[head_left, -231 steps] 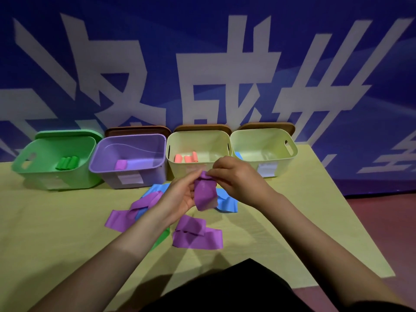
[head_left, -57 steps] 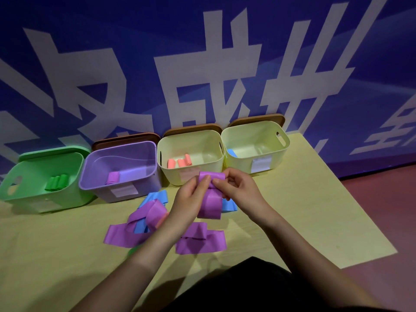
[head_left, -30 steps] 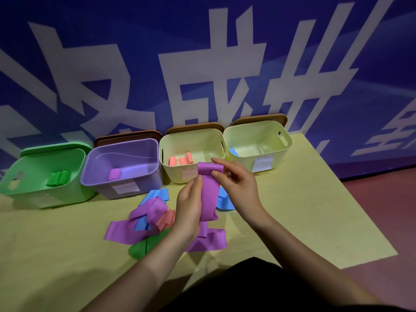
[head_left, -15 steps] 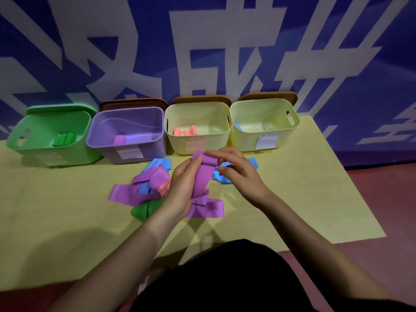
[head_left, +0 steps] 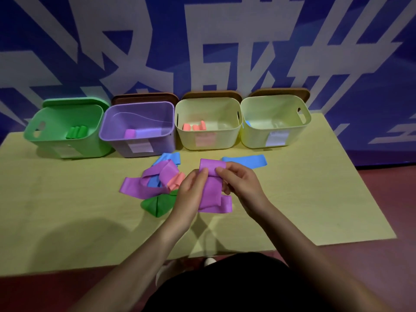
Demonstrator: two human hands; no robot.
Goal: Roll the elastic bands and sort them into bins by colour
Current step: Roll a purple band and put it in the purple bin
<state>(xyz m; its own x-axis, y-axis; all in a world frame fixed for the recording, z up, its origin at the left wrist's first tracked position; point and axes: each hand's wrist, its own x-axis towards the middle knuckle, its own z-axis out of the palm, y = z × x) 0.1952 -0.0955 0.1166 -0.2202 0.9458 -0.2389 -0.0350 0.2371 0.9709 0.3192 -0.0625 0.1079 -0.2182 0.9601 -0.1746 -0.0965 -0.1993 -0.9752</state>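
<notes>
My left hand [head_left: 191, 192] and my right hand [head_left: 240, 183] both pinch a purple elastic band [head_left: 210, 185]; its top end is curled into a small roll and the rest hangs down to the table. To the left lies a tangle of loose bands: a long purple band [head_left: 144, 188], a blue band [head_left: 167, 158], a pink band [head_left: 176, 180] and a green band [head_left: 157, 204]. Another blue band [head_left: 245, 162] lies flat behind my right hand. Four bins stand in a row at the back: green bin [head_left: 67, 131], purple bin [head_left: 139, 129], pink-labelled cream bin [head_left: 208, 124] and right cream bin [head_left: 275, 122].
The yellow-green table [head_left: 67, 210] ends close to my body and at the right, where red floor [head_left: 396, 210] shows. Rolled bands lie inside the bins. Lids lean behind the bins against a blue and white wall.
The camera has tilted down a little. My hands have lowered toward the table, and the purple band's top end has been curled further into a roll.
</notes>
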